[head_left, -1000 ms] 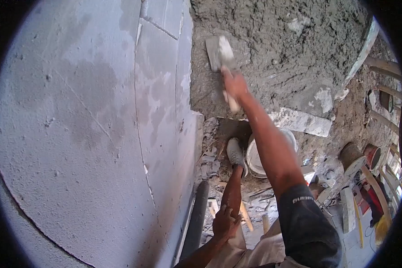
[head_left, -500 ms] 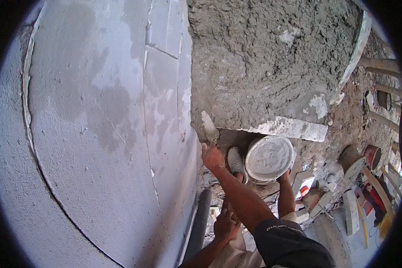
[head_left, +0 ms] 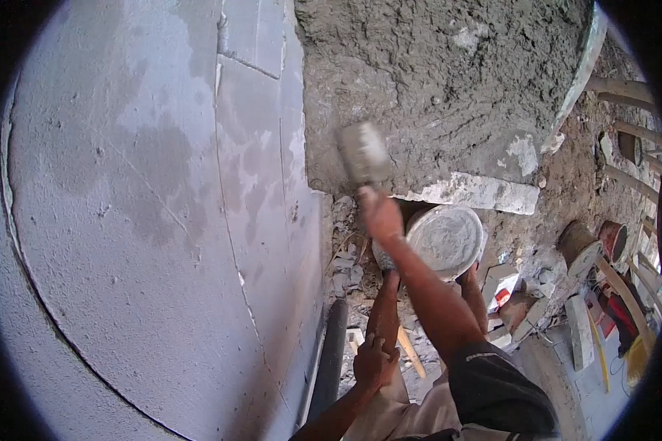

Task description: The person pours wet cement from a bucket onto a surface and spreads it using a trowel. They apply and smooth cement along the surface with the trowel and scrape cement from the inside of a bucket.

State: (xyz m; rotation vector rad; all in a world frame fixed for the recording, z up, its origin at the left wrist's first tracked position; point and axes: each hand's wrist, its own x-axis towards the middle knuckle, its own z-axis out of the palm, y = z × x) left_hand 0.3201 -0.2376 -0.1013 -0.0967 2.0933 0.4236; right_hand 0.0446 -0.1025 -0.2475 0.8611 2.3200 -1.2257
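My right hand (head_left: 383, 219) is closed round the handle of a trowel (head_left: 365, 153). Its flat, whitish blade is smeared by motion over the lower left corner of a rough, wet mortar surface (head_left: 434, 88). My left hand (head_left: 375, 363) rests on my bare leg near the knee, its fingers spread over the skin. Beside my right forearm stands a round bucket (head_left: 482, 246), greyish-white inside, with my feet partly hidden on either side of it.
A smooth grey wall (head_left: 154, 242) fills the left side. A dark pipe (head_left: 329, 356) runs along its foot. On the right lie a rusty bucket (head_left: 579, 246), broken blocks (head_left: 579, 334) and wooden poles (head_left: 629, 181). A pale strip (head_left: 485, 192) edges the mortar.
My right hand has moved up and to the right, swinging the trowel from the wall corner over the mortar. My left hand stays on my leg. The view has shifted slightly.
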